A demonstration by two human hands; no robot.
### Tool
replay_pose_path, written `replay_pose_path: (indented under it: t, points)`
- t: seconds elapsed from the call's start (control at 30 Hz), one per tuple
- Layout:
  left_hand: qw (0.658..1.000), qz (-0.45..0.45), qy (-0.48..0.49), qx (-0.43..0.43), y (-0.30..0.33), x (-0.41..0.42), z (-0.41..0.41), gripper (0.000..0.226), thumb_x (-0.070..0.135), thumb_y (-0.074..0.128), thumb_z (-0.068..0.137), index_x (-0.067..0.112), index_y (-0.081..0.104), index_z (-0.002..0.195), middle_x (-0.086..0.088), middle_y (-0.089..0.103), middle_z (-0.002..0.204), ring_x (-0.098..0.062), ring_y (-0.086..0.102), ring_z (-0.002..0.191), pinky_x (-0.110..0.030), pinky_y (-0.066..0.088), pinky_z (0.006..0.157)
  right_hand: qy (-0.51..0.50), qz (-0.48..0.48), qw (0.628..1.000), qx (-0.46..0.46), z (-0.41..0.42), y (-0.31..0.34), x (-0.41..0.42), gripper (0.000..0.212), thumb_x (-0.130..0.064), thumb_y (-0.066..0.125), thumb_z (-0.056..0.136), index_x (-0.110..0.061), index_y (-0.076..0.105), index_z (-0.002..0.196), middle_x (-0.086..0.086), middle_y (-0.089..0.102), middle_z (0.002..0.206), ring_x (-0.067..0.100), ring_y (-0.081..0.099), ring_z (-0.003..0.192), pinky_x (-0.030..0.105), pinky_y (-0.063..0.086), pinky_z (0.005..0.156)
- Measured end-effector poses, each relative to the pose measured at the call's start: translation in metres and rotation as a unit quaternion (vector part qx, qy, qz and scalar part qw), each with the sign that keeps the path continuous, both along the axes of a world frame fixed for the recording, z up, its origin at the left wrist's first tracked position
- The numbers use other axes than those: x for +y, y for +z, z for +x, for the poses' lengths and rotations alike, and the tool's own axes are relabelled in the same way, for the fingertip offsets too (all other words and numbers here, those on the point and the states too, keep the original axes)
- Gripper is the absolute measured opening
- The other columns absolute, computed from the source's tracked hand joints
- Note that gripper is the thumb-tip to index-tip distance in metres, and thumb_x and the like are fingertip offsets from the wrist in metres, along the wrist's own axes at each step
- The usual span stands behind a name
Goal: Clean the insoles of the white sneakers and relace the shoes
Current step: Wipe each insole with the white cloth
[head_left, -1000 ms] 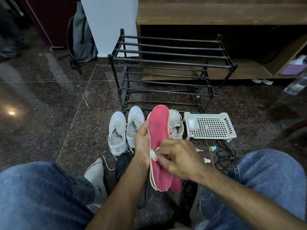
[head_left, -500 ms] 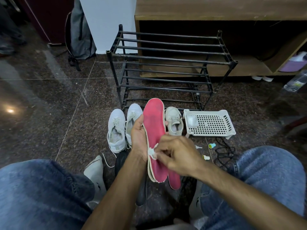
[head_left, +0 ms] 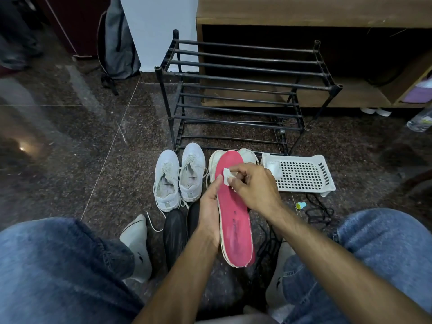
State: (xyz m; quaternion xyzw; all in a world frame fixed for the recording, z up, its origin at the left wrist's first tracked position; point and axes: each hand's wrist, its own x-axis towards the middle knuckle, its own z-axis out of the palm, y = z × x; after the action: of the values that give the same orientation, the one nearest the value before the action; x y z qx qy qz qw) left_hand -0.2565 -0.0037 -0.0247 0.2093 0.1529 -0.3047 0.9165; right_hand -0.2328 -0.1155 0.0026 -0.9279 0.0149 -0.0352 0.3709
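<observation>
Dark speckled stone floor (head_left: pixel 70 141) fills the head view, with a black metal shoe rack (head_left: pixel 238 94) standing against a wooden cabinet (head_left: pixel 304 10) and a grey backpack (head_left: pixel 117 43) leaning on the wall. Just in front of the rack sit a pair of white sneakers (head_left: pixel 178 178), and a second pair mostly hidden behind the raised insole. A white perforated tray (head_left: pixel 301 175) lies to their right, with loose black laces (head_left: pixel 320 211) near it.

The left hand (head_left: pixel 210 206) grips the red insole (head_left: pixel 233 218) along its left edge, thumb curled onto the face, holding it upright between the knees; a second insole seems stacked behind it. The right hand (head_left: pixel 254 185) pinches a small white wipe (head_left: pixel 228 176) and presses it on the toe end.

The insole looks light, thin and bendy, so it probably flexes under rubbing; supporting it from behind near the wiped spot should steady it. The wipe looks soft and limp, best kept bunched between fingertips.
</observation>
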Motion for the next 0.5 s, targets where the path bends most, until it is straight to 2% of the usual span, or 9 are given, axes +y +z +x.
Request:
replay_pose_path:
  t: [0.1,0.2,0.3,0.4,0.5]
  points:
    - [1.0,-0.005,0.003,0.019,0.003,0.001,0.009,0.053,0.046,0.046,0.095,0.002,0.062,0.12,-0.016,0.067,0.107,-0.027,0.063,0.104,-0.039,0.042,0.104,0.058,-0.039,0.998,0.008,-0.004,0.006,-0.003,0.016,-0.02,0.067,0.085,-0.026,0.075,0.098,-0.014,0.065,0.084,0.005,0.055,0.074,0.026,0.048,0.071]
    - [1.0,0.003,0.007,0.024,0.004,0.007,0.019,0.06,0.05,0.041,0.096,-0.002,0.063,0.116,-0.018,0.066,0.103,-0.028,0.066,0.092,-0.04,0.053,0.088,0.151,-0.059,0.987,0.006,-0.021,0.015,-0.004,0.016,-0.017,0.067,0.085,-0.021,0.075,0.098,-0.011,0.066,0.088,0.006,0.057,0.078,0.029,0.05,0.075]
    - [1.0,0.023,0.007,0.01,0.003,0.014,0.027,0.07,0.055,0.045,0.092,0.0,0.05,0.136,-0.018,0.062,0.111,-0.029,0.063,0.098,-0.042,0.048,0.095,0.215,-0.069,0.974,0.002,-0.043,0.017,-0.004,0.015,-0.019,0.066,0.085,-0.024,0.075,0.095,-0.014,0.067,0.091,0.005,0.058,0.08,0.029,0.05,0.074]
    - [0.999,0.03,0.011,0.012,0.006,0.012,0.03,0.072,0.057,0.046,0.09,0.001,0.052,0.134,-0.018,0.062,0.111,-0.029,0.061,0.099,-0.041,0.049,0.093,0.148,-0.092,0.984,-0.038,-0.035,0.013,-0.004,0.015,-0.022,0.066,0.086,-0.025,0.073,0.098,-0.013,0.063,0.09,0.011,0.059,0.08,0.033,0.051,0.072]
    - [1.0,0.023,0.013,0.009,0.013,0.008,0.025,0.061,0.056,0.045,0.093,0.002,0.069,0.108,-0.013,0.064,0.094,-0.025,0.062,0.088,-0.037,0.055,0.08,0.035,-0.041,0.997,-0.054,-0.014,0.008,0.0,0.016,-0.019,0.066,0.086,-0.022,0.074,0.099,-0.008,0.065,0.092,0.015,0.062,0.079,0.037,0.053,0.073]
